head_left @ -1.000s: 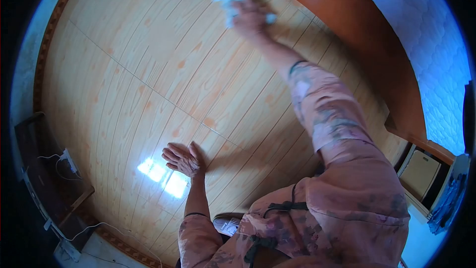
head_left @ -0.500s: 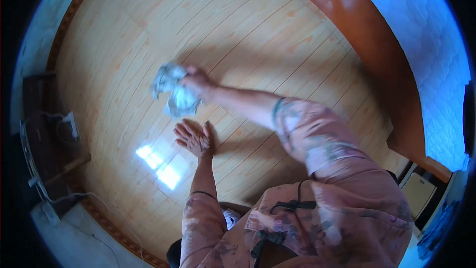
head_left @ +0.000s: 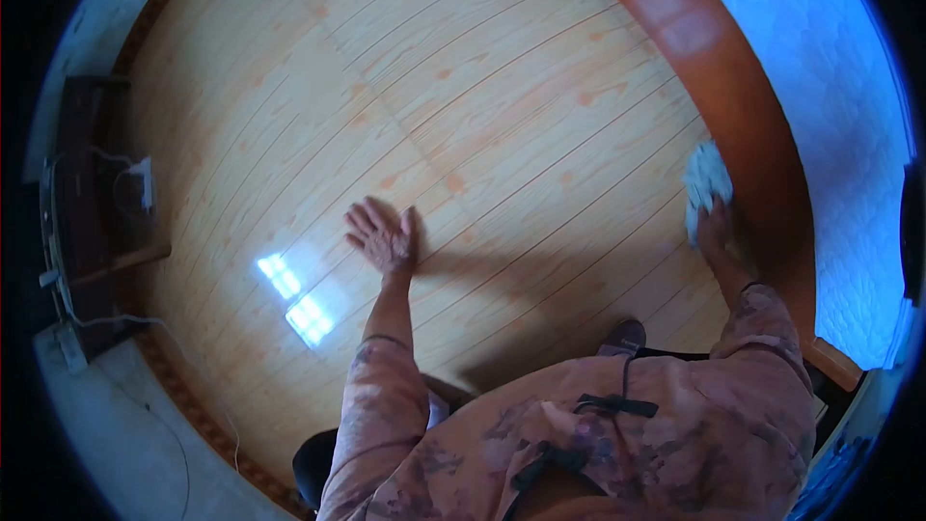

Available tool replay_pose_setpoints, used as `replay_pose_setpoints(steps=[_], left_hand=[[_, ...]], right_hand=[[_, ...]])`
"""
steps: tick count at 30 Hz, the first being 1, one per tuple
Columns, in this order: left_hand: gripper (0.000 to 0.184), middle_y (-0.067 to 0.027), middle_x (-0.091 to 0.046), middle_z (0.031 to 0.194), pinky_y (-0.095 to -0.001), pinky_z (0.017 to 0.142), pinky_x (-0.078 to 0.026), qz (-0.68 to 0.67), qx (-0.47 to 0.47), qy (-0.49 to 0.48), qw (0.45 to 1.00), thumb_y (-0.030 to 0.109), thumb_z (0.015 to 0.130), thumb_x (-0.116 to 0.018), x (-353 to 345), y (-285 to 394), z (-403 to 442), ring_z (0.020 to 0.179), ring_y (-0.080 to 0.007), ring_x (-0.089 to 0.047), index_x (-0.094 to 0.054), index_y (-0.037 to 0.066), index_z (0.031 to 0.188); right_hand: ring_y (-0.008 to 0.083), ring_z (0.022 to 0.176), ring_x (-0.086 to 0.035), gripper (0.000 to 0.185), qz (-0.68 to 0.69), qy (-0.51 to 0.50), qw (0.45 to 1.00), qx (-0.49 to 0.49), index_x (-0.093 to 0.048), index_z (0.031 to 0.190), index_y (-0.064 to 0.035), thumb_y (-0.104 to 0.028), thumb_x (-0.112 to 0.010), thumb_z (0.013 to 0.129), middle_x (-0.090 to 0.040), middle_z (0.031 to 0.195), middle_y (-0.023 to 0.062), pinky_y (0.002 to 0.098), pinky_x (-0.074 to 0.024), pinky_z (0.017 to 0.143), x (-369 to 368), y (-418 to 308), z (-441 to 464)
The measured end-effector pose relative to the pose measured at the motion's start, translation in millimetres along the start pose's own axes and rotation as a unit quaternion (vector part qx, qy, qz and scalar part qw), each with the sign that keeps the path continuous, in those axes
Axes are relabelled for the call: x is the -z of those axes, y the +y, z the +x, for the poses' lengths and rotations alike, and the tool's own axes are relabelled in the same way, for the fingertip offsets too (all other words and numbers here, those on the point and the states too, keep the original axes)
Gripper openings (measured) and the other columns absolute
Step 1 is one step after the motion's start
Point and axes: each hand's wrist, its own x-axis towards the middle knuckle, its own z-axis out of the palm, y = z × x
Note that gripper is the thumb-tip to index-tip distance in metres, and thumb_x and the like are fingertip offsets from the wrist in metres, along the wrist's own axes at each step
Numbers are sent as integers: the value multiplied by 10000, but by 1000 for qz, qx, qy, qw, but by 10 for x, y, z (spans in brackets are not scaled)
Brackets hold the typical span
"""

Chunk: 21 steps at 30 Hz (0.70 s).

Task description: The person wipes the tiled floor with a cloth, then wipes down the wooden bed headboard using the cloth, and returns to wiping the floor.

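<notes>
My left hand (head_left: 386,241) lies open on the wood-patterned floor (head_left: 463,164), its fingers spread and nothing in it. Far to the right, my right hand (head_left: 715,227) presses a pale, crumpled cloth (head_left: 707,177) against the floor, right beside the foot of the orange-brown wooden bed frame (head_left: 748,96). The cloth spreads out beyond my fingertips, and part of it is covered by the hand. Both forearms come out of a pink patterned garment (head_left: 617,434).
A pale quilted mattress side (head_left: 839,135) rises above the frame. On the left stands a dark cabinet (head_left: 87,193) with a white power strip (head_left: 145,183) and trailing cables. Window light reflects off the floor left of my left hand. A dark shoe (head_left: 625,336) shows below.
My right hand has swept the cloth from in front of my left hand far to the right, up to the bed frame. My left hand stays on the floor.
</notes>
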Motion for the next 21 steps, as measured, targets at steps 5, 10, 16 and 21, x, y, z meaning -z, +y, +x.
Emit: replay_pose_setpoints(steps=[5, 10, 16, 21], left_hand=[[905, -235, -108, 1520, -580, 1103, -23, 8, -4, 1, 1000, 647, 834, -427, -53, -31, 13, 1418, -389, -27, -156, 67, 1473], [936, -254, -99, 1515, -595, 1096, -13, 9, -5, -10, 1000, 663, 827, -425, -45, -14, 25, 1414, -408, -24, -139, 47, 1472], [918, -238, -102, 1518, -588, 1094, -29, 26, -8, 0, 1000, 641, 823, -447, -120, -72, 32, 1419, -391, -28, -149, 66, 1474], [939, -251, -96, 1513, -609, 1083, -17, 2, -14, -13, 1000, 628, 811, -467, -81, -55, 36, 1415, -407, -6, -132, 47, 1468]], right_hand=[[343, 1240, -456, 557, -56, 20, 928, -367, -392, 1380, -81, -321, -508, 891, -478, 1331, 197, 455, -381, 1001, -232, 513, 235], [340, 1224, -474, 572, -27, 34, 927, -373, -374, 1387, -75, -328, -501, 890, -500, 1307, 197, 474, -388, 987, -301, -175, 1023], [336, 1204, -495, 591, -27, 26, 982, -184, -353, 1397, -69, -336, -493, 889, -525, 1277, 198, 497, -396, 971, -293, -1753, 2250], [333, 1188, -513, 606, -66, 18, 997, 27, -335, 1405, -64, -343, -486, 888, -546, 1253, 198, 516, -403, 958, -386, -3644, 2799]])
